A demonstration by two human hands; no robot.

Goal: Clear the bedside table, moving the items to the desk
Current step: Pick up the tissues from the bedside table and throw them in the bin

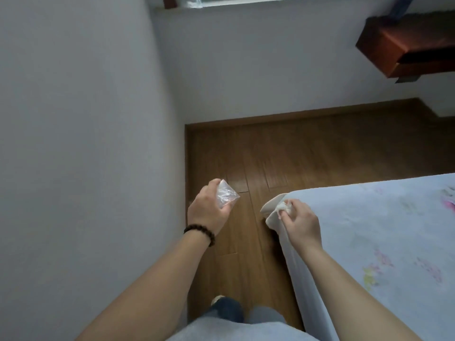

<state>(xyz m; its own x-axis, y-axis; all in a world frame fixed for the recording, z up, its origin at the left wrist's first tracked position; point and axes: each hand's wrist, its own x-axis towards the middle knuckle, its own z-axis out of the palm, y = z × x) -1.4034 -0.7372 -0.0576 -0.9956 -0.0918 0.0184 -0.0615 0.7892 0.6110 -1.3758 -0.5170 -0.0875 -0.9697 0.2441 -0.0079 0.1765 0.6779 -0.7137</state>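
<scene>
My left hand (209,209) grips a clear crinkled plastic packet (227,196), held out over the wooden floor. A dark bead bracelet sits on that wrist. My right hand (299,223) pinches a small crumpled white wad (283,207), like tissue, just above the corner of the bed. Both arms reach forward at about waist height. The bedside table is out of view. A reddish-brown wooden desk or shelf (403,44) shows at the top right.
The bed (384,232) with a pale floral sheet fills the right side, its corner beside my right hand. A white wall (86,143) runs close on the left. A narrow strip of wooden floor (283,153) lies between them. My feet show below.
</scene>
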